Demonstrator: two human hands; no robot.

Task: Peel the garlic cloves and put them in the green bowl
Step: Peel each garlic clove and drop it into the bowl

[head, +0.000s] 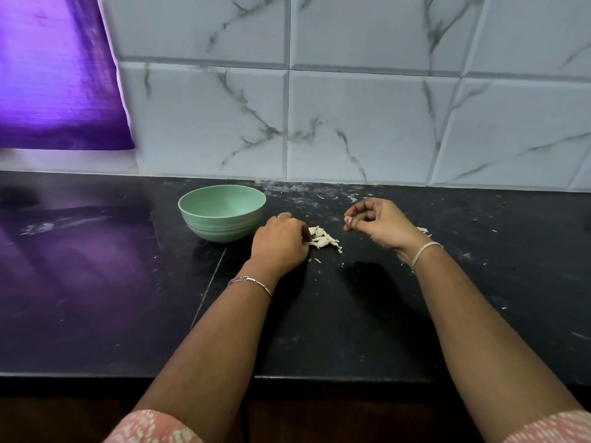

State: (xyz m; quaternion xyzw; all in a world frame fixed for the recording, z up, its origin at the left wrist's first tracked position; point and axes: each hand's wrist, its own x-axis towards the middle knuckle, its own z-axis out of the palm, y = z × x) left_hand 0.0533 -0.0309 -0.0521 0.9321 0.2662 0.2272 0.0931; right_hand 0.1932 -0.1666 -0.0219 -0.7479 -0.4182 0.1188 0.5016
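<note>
1. Sleeves first: left sleeve [150,426] and right sleeve [550,428] are sitting at the bottom edge, both cut off by the frame. Both forearms are reaching forward over the black counter [96,282].
2. Green bowl [220,230] is standing upright on the counter, to the left of my left hand and slightly beyond it. No clove is showing on the inside that I can see. The near inner wall is hiding behind the rim, so I am not calling the bowl empty.
3. Left hand [278,241] is lying knuckles-up with the fingers curling down onto the left end of the garlic. The fingertips are hiding under the back of the hand, so I cannot tell whether I am gripping a clove or only touching the heap. It is sitting just beside the bowl's wall; contact is not readable.
4. Garlic pile [323,238] is lying on the counter between my hands, touching the left fingers. Its long axis is running left to right, dipping toward me at the right end. Cloves and loose skins are blurring together.
5. Judgement: the left hand is nearer both pile and bowl, so a drop is calling for a short move leftward and away.
6. Right hand [380,223] is hovering above the counter, fingers curling, thumb meeting forefinger. A pale fleck [346,218] is showing at the tips; I cannot tell whether it is peel or nail.
7. Scraps [423,230] are peeking out behind the right wrist.
</note>
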